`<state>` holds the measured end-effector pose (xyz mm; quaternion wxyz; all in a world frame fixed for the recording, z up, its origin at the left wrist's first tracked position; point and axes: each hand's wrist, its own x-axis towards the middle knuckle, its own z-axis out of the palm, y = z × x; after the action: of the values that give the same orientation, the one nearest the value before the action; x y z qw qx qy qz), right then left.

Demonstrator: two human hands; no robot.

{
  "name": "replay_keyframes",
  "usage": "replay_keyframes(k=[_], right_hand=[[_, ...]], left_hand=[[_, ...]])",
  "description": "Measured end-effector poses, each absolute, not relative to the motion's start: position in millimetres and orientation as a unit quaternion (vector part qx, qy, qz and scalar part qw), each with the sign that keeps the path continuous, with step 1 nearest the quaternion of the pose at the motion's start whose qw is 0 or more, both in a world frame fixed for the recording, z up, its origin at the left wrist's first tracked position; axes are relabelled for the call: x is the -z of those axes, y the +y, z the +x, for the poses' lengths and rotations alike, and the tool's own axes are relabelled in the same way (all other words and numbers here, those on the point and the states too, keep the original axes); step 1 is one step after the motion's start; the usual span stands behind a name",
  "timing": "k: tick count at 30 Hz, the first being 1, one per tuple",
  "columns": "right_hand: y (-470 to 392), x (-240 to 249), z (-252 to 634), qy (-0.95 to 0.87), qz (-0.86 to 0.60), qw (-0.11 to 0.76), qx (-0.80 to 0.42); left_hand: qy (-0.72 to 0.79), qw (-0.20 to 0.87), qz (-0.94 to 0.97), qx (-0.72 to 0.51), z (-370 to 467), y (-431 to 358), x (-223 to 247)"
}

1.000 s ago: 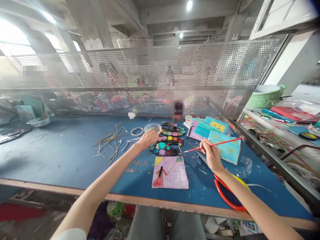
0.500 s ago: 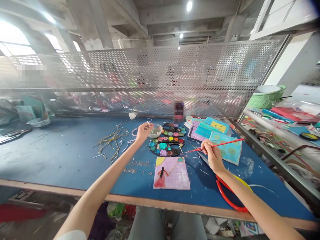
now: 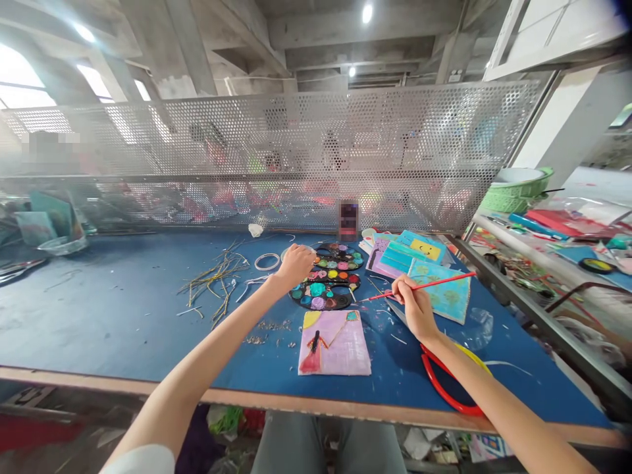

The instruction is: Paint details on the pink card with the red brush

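Observation:
My right hand (image 3: 413,306) is closed around a red paintbrush (image 3: 442,282), its tip pointing left near the palette's edge. My left hand (image 3: 296,264) reaches over the rim of a clear water bowl (image 3: 285,251) beside the paint palettes. Its fingers are curled down together, and what they hold, if anything, is hidden. Two black palettes with many colours, a rear one (image 3: 349,250) and a front one (image 3: 302,299), lie side by side. Nearer me is a small lilac painting (image 3: 340,345) with a red-dressed figure, a yellow sun corner and a teal kite-like shape.
Red-and-yellow scissors (image 3: 439,388) lie under my right forearm. Painted cards (image 3: 439,293) pile up at the right. Thin twigs (image 3: 217,276) and a white ring (image 3: 267,262) lie left of the palettes. A perforated metal screen (image 3: 222,158) closes the back; a green basket (image 3: 516,189) stands far right.
My left hand, earlier pinching a thin white piece above the bowl, has turned over and moved slightly right towards the palettes. The right hand keeps its brush; the view has shifted slightly.

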<state>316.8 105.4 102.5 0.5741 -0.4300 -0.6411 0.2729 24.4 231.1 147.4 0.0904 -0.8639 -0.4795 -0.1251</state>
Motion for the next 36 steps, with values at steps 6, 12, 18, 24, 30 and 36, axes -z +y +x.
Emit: replay_keyframes(k=[6,12,18,24,30,36], right_hand=[[103.0,-104.0,316.2,-0.643,-0.432,0.569,-0.276],[102.2,-105.2,315.6,-0.645,-0.432,0.566,-0.277],[102.6,-105.1,316.6,-0.647,-0.432,0.564,-0.276],[101.7,-105.4,314.8,-0.651,-0.43,0.561,-0.276],[100.9,-106.3,315.4,-0.656,-0.43,0.558,-0.271],[103.4,-105.0,316.7,-0.661,-0.428,0.556,-0.266]], left_hand=[[-0.537,0.076,-0.831,0.122,21.8,236.4,-147.8],[-0.602,0.04,-0.787,0.134,11.4,240.6,-140.9],[-0.598,0.065,-0.782,0.161,14.5,236.8,-141.1],[-0.529,0.125,-0.827,0.143,29.4,229.6,-152.3],[-0.503,0.151,-0.844,0.108,46.4,231.2,-145.7],[-0.524,0.147,-0.833,0.096,47.4,236.9,-143.1]])
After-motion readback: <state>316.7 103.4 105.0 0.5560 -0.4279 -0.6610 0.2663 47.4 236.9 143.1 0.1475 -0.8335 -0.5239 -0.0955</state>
